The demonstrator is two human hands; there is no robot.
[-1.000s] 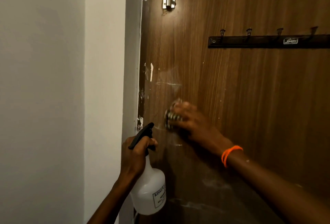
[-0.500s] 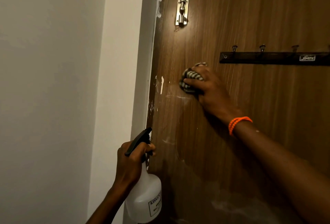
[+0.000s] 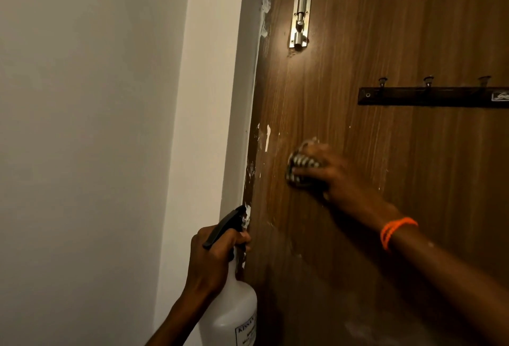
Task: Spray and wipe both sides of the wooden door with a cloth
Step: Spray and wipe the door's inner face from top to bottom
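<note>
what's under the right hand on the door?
A striped cloth, bunched under the right hand and pressed against the wooden door. Only its left edge shows; the rest, and the door surface beneath, is covered.

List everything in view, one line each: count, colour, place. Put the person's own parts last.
wooden door: one, brown wood grain with white smears, fills the right side
cloth: one, striped light and dark, pressed on the door under the right hand
spray bottle: one, white with black trigger head, bottom centre by the door's edge
latch bolt: one, silver, top of the door
hook rail: one, dark, with metal hooks, upper right of the door
wall: one, white, left side
wristband: one, orange, on the right wrist
left hand: grips the spray bottle's neck
right hand: grips the cloth against the door
</note>
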